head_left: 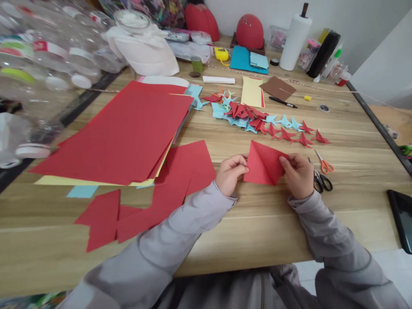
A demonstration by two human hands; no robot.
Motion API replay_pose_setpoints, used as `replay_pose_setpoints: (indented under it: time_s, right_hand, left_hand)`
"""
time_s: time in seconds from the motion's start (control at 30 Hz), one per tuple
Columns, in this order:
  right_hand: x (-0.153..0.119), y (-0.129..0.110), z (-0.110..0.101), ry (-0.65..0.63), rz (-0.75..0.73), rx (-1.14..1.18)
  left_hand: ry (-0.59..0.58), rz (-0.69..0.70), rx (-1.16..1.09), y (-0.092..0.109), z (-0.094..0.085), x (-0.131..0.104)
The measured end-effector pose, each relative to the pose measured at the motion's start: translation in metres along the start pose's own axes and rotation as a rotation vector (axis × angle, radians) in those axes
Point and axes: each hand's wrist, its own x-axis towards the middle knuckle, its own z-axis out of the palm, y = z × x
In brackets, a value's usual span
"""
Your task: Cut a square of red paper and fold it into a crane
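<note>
A small red paper square [264, 165] with a crease across its middle is held up above the wooden table. My left hand [231, 174] pinches its left edge. At the opposite edge, my right hand [298, 174] grips it, thumb on top. Close beside my right hand lie black-handled scissors [322, 181] and orange-handled scissors [325, 165], the black pair partly hidden by the hand. Folded red paper cranes [244, 111] and light blue cranes [286, 121] sit beyond the square. Cut red paper pieces [174, 189] lie left of my left hand.
A stack of large red sheets [122, 133] covers the left of the table. Plastic bottles [64, 47] crowd the far left. Behind the cranes are yellow paper strips [252, 92], brown paper [278, 89], a black pen [283, 102] and a yellow tape measure [221, 54].
</note>
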Motion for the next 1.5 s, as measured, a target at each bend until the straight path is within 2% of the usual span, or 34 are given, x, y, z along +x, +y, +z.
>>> replay_pose_setpoints:
  time_s: [0.13, 0.2, 0.3, 0.37, 0.47, 0.53, 0.6, 0.7, 0.8, 0.83, 0.97, 1.07, 1.13, 1.2, 1.3, 1.33, 1.43, 1.5]
  right_hand:
    - [0.008, 0.000, -0.002, 0.079, 0.072, 0.103]
    - [0.008, 0.000, -0.003, 0.081, 0.068, 0.111]
    - [0.007, 0.000, -0.003, 0.061, 0.066, 0.118]
    - [0.006, 0.001, -0.003, 0.048, 0.071, 0.115]
    - [0.006, 0.004, -0.003, 0.025, 0.067, 0.098]
    - [0.007, 0.007, -0.003, -0.016, 0.067, 0.089]
    - [0.008, 0.009, -0.003, -0.036, 0.052, 0.083]
    - [0.008, 0.010, -0.006, 0.024, -0.090, 0.002]
    - [0.005, 0.006, -0.009, 0.078, -0.345, -0.190]
    - [0.003, 0.004, -0.010, 0.054, -0.428, -0.248]
    - [-0.001, 0.002, -0.008, -0.132, -0.719, -0.499]
    - [0.001, 0.004, -0.009, -0.188, -0.830, -0.604]
    - [0.003, 0.006, -0.010, -0.194, -0.832, -0.633]
    - [0.004, 0.009, -0.012, -0.216, -0.807, -0.649]
    - [0.005, 0.013, -0.013, -0.278, -0.792, -0.660]
    - [0.005, 0.015, -0.013, -0.303, -0.795, -0.667]
    - [0.005, 0.018, -0.012, -0.369, -0.790, -0.684]
    - [0.004, 0.018, -0.012, -0.412, -0.753, -0.683]
  left_hand:
    - [-0.079, -0.048, -0.099, -0.001, -0.001, 0.002]
    - [-0.092, -0.013, -0.080, -0.001, 0.000, 0.001]
    - [-0.039, 0.101, -0.035, 0.002, -0.001, 0.000]
    - [-0.058, 0.156, 0.039, 0.006, -0.004, 0.000]
    - [-0.232, 0.204, 0.270, 0.011, -0.011, -0.001]
    - [-0.289, 0.195, 0.395, 0.012, -0.014, -0.001]
    - [-0.238, 0.111, 0.362, 0.010, -0.016, 0.000]
    - [-0.117, 0.063, 0.262, 0.006, -0.019, 0.003]
    - [0.035, 0.077, 0.219, 0.006, -0.020, 0.008]
    - [0.061, 0.074, 0.211, 0.007, -0.020, 0.009]
    - [0.040, 0.041, 0.189, 0.008, -0.018, 0.009]
    - [-0.007, 0.043, 0.247, 0.011, -0.019, 0.007]
    - [-0.064, 0.110, 0.366, 0.015, -0.023, 0.006]
    - [-0.188, 0.267, 0.594, 0.020, -0.029, 0.006]
    - [-0.162, 0.517, 0.990, 0.024, -0.036, 0.004]
    - [-0.202, 0.571, 1.067, 0.023, -0.037, 0.004]
    - [-0.361, 0.649, 1.182, 0.016, -0.039, 0.001]
    - [-0.399, 0.672, 1.219, 0.011, -0.040, 0.000]
